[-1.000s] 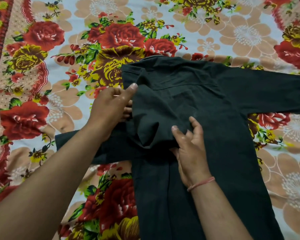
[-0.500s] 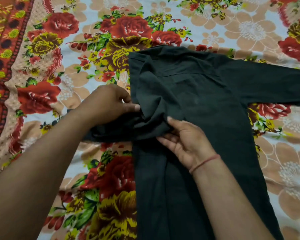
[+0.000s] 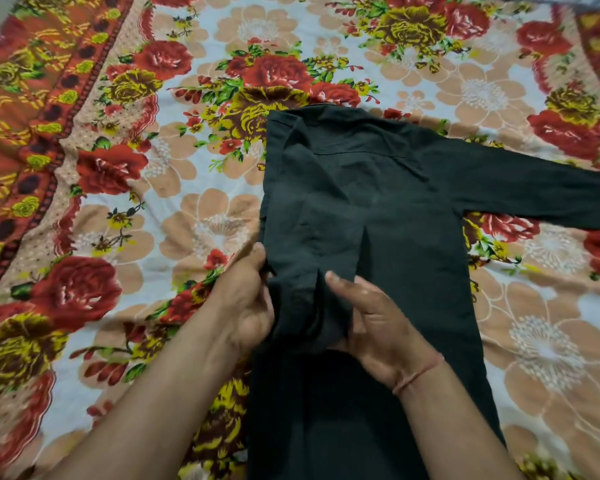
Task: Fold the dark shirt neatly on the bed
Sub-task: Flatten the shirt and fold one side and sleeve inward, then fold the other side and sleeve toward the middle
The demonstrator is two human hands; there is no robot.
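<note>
The dark shirt (image 3: 388, 216) lies flat on the bed, collar at the far end, back side up. Its left side and left sleeve are folded inward over the body, the sleeve running down toward me. The right sleeve (image 3: 541, 192) stretches straight out to the right edge of view. My left hand (image 3: 246, 303) grips the shirt's folded left edge, with the sleeve end beside it. My right hand (image 3: 378, 320) holds that sleeve end from the right, thumb on top, a red thread around the wrist.
The bed is covered by a floral sheet (image 3: 187, 216) with red and yellow roses on pale blue. A patterned orange border (image 3: 32, 109) runs down the left side. Bare sheet lies left of the shirt and below the outstretched right sleeve.
The left sleeve, which stuck out sideways to the left, has been brought in and laid down along the shirt's body. Both hands moved down toward me with it.
</note>
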